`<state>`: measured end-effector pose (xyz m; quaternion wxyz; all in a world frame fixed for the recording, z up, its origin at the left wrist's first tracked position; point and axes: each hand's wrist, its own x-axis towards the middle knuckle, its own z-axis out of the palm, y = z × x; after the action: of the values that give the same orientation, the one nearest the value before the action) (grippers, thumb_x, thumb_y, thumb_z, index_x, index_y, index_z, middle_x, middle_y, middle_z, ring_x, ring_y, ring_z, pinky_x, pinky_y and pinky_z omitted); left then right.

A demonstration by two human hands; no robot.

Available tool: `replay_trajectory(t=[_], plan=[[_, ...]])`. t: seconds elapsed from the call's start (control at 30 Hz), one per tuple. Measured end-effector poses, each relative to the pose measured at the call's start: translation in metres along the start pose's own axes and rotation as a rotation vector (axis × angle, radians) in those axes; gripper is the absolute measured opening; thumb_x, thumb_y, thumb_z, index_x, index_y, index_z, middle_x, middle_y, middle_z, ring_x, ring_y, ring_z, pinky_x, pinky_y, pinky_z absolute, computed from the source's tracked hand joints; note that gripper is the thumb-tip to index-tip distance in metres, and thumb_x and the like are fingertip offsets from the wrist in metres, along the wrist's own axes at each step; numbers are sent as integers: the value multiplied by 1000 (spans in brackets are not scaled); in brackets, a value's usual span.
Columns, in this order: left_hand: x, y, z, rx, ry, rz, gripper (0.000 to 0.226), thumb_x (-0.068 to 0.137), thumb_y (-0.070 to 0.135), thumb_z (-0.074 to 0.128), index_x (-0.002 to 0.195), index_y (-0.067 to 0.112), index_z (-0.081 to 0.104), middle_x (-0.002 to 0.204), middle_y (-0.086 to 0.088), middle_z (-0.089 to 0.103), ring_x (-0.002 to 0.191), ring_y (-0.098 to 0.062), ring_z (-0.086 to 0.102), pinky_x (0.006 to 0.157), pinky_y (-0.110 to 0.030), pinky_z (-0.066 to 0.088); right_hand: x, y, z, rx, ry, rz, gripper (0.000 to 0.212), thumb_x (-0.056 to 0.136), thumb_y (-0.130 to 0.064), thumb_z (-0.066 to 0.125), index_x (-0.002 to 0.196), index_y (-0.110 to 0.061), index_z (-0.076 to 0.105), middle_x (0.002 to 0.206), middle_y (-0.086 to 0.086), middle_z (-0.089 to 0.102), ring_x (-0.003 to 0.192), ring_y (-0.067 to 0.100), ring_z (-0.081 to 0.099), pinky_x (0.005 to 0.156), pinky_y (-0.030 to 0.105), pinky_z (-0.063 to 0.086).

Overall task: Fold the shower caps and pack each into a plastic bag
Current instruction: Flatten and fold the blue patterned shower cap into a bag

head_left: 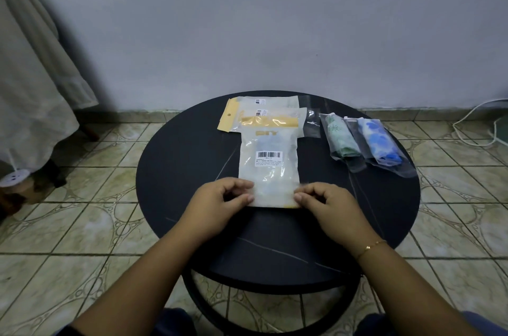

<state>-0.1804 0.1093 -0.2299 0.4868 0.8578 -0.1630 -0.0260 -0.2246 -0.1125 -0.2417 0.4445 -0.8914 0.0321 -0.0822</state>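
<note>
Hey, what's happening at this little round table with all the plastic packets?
A person sits at a black round table, pinching the near end of a white barcoded packet with the left hand and right hand. Two more yellow-topped packets lie behind it. To the right, a green shower cap and a blue shower cap already sit folded in clear bags.

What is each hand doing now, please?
Left hand: pinches the near edge of the packet.
Right hand: pinches the same edge.
</note>
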Motion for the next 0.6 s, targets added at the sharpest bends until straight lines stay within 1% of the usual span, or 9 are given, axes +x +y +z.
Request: replay_trajectory(t=[0.07, 0.13, 0.17, 0.23, 0.3, 0.33, 0.4, 0.53, 0.6], plan=[[-1, 3, 2, -92, 53, -48, 19, 82, 18, 73, 91, 34, 68, 82, 11, 70, 78, 8, 63, 71, -5, 44, 1, -3, 0, 94, 43, 25, 17, 84, -25, 68, 73, -37, 66, 83, -8, 69, 85, 12, 62, 82, 25, 49], [-1, 5, 5, -147, 112, -54, 13, 81, 18, 73, 87, 30, 69, 83, 9, 71, 78, 9, 62, 70, -4, 43, 1, -9, 1, 183, 71, 36, 14, 85, -18, 67, 75, -29, 67, 79, -6, 68, 75, 9, 60, 67, 9, 45], [-1, 5, 6, -159, 138, -50, 11, 82, 18, 73, 84, 28, 70, 84, 10, 71, 79, 11, 62, 70, -4, 43, 1, -11, 2, 208, 80, 34, 14, 86, -17, 66, 75, -26, 67, 78, -5, 67, 73, 8, 58, 62, 6, 42], [1, 4, 9, -135, 179, -40, 9, 82, 20, 73, 82, 28, 70, 86, 12, 70, 81, 10, 61, 71, -5, 43, 1, -12, 4, 217, 86, 21, 15, 88, -19, 64, 74, -27, 64, 81, -2, 66, 77, 10, 57, 66, 12, 42], [3, 2, 9, -104, 201, -38, 7, 83, 23, 72, 84, 29, 70, 89, 10, 69, 82, 6, 61, 71, -5, 43, 1, -11, 6, 206, 84, 16, 15, 89, -24, 61, 75, -29, 61, 89, 1, 64, 87, 13, 55, 72, 21, 39], [4, 1, 9, -101, 203, -42, 6, 83, 23, 71, 85, 29, 70, 91, 9, 69, 82, 4, 61, 70, -5, 42, 1, -11, 7, 203, 78, 17, 15, 90, -26, 60, 75, -30, 60, 91, 1, 63, 89, 13, 55, 72, 23, 38], [5, 2, 9, -115, 192, -59, 5, 85, 23, 69, 87, 28, 70, 92, 10, 69, 82, 5, 61, 69, -3, 41, 1, -11, 9, 187, 72, 20, 16, 91, -26, 58, 76, -30, 57, 90, 1, 61, 86, 13, 54, 70, 21, 38], [4, 5, 12, -124, 197, -79, 8, 87, 24, 67, 81, 30, 69, 85, 13, 69, 77, 10, 59, 65, -2, 40, 3, -13, 12, 164, 114, 62, 14, 92, -20, 58, 78, -22, 58, 73, -6, 55, 68, 5, 48, 57, 8, 35], [5, 5, 13, -121, 202, -94, 10, 87, 26, 67, 78, 29, 68, 80, 10, 69, 71, 8, 58, 62, -4, 41, 4, -14, 13, 160, 147, 92, 11, 91, -18, 58, 80, -18, 60, 70, -7, 54, 65, 4, 47, 55, 9, 35]])
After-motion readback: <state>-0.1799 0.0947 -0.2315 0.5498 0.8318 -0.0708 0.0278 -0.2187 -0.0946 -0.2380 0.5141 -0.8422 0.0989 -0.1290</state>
